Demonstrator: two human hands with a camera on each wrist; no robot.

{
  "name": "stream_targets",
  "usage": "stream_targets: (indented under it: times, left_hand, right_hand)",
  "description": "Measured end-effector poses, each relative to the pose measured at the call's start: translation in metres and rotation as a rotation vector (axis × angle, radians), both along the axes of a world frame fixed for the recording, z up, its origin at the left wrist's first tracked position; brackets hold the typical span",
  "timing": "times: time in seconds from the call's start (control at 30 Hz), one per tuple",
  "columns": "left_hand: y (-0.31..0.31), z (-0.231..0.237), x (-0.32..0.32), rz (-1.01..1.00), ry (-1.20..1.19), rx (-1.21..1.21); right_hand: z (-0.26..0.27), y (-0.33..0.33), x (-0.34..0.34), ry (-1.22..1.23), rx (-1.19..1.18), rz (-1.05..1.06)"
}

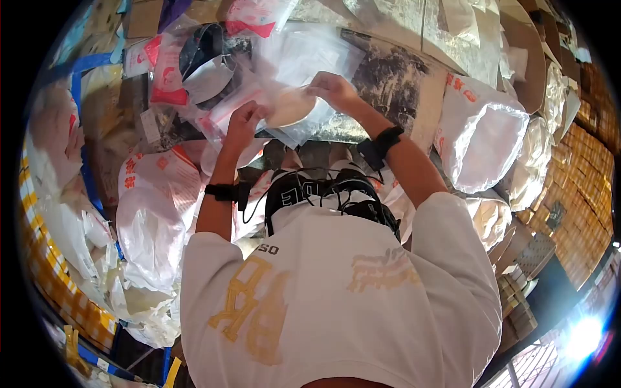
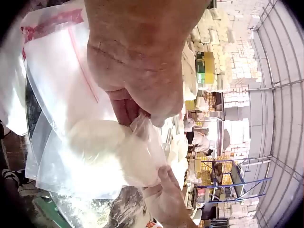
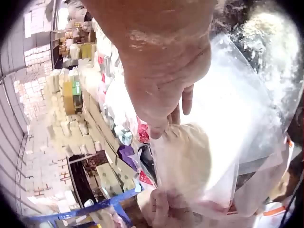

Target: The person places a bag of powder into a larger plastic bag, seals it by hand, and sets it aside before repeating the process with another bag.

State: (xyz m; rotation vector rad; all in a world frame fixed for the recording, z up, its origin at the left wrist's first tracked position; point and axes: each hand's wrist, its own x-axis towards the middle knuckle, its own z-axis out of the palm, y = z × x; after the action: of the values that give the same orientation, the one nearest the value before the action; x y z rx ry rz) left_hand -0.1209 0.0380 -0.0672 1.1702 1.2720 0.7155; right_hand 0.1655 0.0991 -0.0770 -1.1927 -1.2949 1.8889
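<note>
Head view: stacked brown cartons (image 1: 577,200) far right, blue frame (image 1: 97,63) left

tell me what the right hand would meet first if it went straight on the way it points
Probably the loose clear plastic bags lying just past the pale-filled bag that the right hand holds, judging by the head view; the hand's height above them is unclear.

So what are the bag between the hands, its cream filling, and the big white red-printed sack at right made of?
The bag looks like thin clear plastic, slightly glossy: its cream filling shows through. That filling looks matte, perhaps a powder, but its grain is too fine to tell. The white sack seems plastic too, glossy, with bright highlights along its wrinkled edges.
</note>
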Motion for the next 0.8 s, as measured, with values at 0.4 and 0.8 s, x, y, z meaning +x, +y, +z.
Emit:
stream_targets:
  times: [0.4, 0.8]
  left_hand:
    - [0.020, 0.028, 0.026, -0.142, 0.214, 0.091]
    - [0.046, 0.045, 0.087, -0.275, 0.533, 0.449]
  right_hand:
    - [0.000, -0.004, -0.008, -0.025, -0.021, -0.060]
    - [-0.001, 0.011, 0.000, 0.004, 0.220, 0.027]
